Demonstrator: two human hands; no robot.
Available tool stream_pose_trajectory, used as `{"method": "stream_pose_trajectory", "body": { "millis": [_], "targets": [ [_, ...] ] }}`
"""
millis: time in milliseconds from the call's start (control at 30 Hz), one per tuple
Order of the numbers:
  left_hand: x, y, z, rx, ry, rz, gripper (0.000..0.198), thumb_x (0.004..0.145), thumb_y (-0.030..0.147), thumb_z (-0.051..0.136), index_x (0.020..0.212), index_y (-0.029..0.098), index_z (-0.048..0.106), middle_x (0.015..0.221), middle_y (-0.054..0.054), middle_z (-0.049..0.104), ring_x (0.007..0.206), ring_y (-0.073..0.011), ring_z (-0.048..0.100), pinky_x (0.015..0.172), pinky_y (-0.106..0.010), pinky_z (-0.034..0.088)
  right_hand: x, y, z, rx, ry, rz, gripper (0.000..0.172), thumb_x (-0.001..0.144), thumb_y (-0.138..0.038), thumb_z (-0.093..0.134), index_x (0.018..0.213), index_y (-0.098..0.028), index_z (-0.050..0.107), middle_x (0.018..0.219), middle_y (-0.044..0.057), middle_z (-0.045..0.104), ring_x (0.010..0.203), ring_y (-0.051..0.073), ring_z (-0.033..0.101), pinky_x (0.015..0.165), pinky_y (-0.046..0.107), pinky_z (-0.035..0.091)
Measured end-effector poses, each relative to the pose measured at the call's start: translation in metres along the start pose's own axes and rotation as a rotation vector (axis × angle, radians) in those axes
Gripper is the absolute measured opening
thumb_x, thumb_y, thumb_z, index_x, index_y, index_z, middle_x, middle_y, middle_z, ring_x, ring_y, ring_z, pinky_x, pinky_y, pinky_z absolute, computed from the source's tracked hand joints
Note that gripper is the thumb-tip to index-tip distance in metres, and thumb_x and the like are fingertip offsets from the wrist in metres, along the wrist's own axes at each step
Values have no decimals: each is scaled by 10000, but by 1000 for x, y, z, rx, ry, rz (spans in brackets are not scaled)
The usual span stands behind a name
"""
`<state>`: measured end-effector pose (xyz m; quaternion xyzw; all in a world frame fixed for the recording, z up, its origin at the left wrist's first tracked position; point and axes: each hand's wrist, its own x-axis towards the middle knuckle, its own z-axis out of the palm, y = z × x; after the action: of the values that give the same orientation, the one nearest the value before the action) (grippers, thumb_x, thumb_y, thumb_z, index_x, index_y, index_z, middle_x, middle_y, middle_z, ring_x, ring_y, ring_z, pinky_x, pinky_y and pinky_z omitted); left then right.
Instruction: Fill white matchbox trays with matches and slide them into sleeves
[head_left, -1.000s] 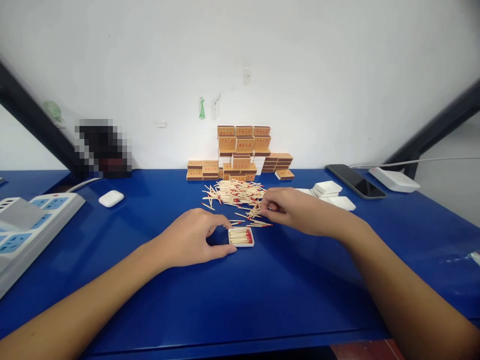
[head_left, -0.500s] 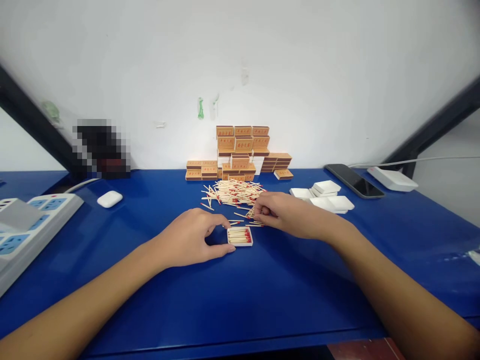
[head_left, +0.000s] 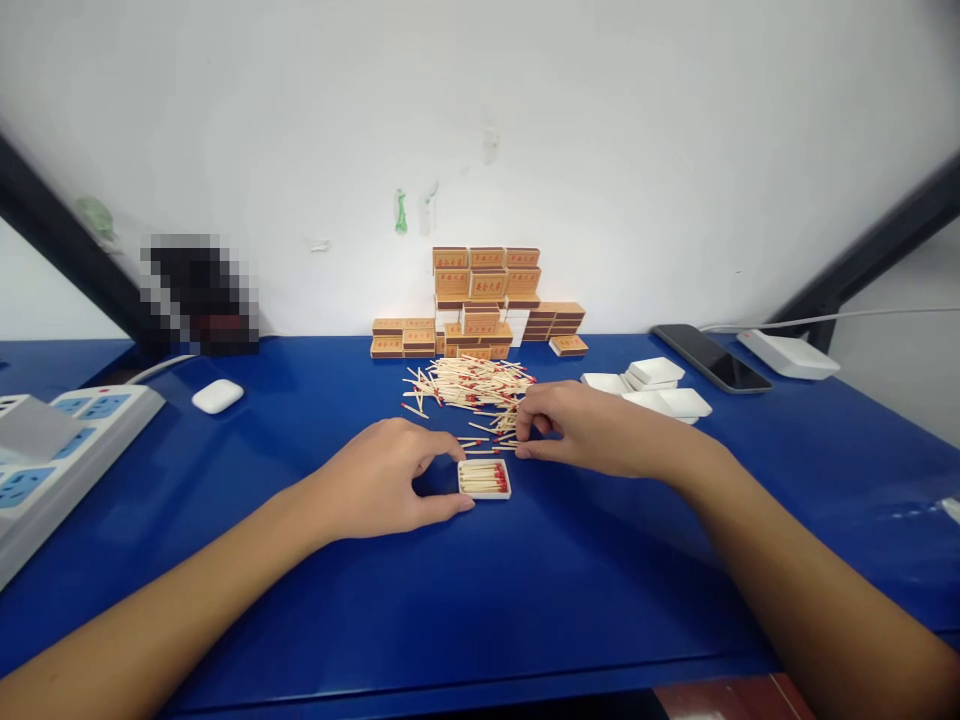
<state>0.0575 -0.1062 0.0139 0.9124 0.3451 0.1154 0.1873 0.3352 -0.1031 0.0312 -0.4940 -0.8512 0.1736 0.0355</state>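
Note:
A small white tray (head_left: 484, 479) filled with red-tipped matches lies on the blue table (head_left: 480, 580). My left hand (head_left: 382, 478) grips the tray's left side between thumb and forefinger. My right hand (head_left: 581, 430) rests just right of and behind the tray, its fingers pinched over loose matches at the near edge of the match pile (head_left: 469, 385). What the pinch holds is too small to make out.
Stacked brown matchboxes (head_left: 480, 300) stand against the wall. Empty white trays (head_left: 656, 388) lie at the right, with a phone (head_left: 711, 358) and a white box (head_left: 787, 353) beyond. A power strip (head_left: 52, 440) and a white earbud case (head_left: 217, 396) are at the left.
My right hand has shifted a little left and back toward the near edge of the pile, with the fingers staying pinched. My left hand and the tray have barely moved.

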Motion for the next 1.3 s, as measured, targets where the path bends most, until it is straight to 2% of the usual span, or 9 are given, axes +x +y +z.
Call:
{"method": "stream_pose_trajectory", "body": {
  "millis": [67, 233, 400, 633, 800, 1067, 1300],
  "targets": [
    [0, 0, 0, -1, 1, 2, 344, 875, 485, 758, 1094, 219, 776, 588, 66, 471, 525, -110, 428, 554, -261, 288, 3, -2, 3, 11, -5, -6, 68, 934, -263, 670, 886, -218, 687, 908, 31, 690, 807, 183, 571, 681, 304, 377],
    [0, 0, 0, 0, -3, 4, 349, 881, 497, 747, 1095, 223, 772, 586, 67, 472, 526, -112, 429, 547, -265, 285, 5, -4, 8, 41, -14, -31, 115, 970, -303, 616, 927, -209, 665, 950, 53, 699, 797, 187, 568, 682, 307, 374],
    [-1, -1, 1, -3, 1, 7, 350, 884, 500, 746, 1091, 218, 772, 591, 65, 485, 529, -111, 440, 542, -265, 285, 3, -5, 5, 52, -60, -4, 89, 920, -238, 627, 837, -214, 647, 825, 19, 678, 722, 171, 549, 639, 300, 352],
    [1, -2, 2, -6, 5, 8, 337, 887, 498, 741, 1072, 217, 773, 583, 65, 473, 521, -110, 428, 544, -261, 286, 5, -2, 8, 60, 30, -53, 80, 939, -271, 638, 890, -210, 654, 888, 31, 682, 782, 175, 558, 671, 295, 374],
    [1, 0, 0, -3, 1, 1, 332, 883, 493, 746, 1072, 222, 775, 581, 67, 468, 515, -108, 428, 544, -262, 298, 7, -5, 10, -2, 99, -54, 157, 984, -292, 600, 856, -209, 641, 873, 39, 683, 779, 182, 563, 675, 307, 359],
    [1, 2, -1, 4, -9, 5, 342, 892, 494, 736, 1085, 215, 778, 595, 59, 503, 520, -115, 449, 551, -269, 316, 2, -8, 5, 4, 56, -14, 166, 968, -363, 656, 922, -206, 682, 936, 61, 697, 841, 207, 580, 705, 320, 387],
    [0, 2, -2, 9, -13, -1, 355, 894, 500, 733, 1091, 208, 776, 597, 56, 500, 525, -116, 451, 551, -268, 305, 4, -11, 8, 4, -29, 4, 204, 1023, -334, 576, 878, -206, 639, 884, 46, 690, 749, 183, 550, 667, 312, 360]
  ]
}}
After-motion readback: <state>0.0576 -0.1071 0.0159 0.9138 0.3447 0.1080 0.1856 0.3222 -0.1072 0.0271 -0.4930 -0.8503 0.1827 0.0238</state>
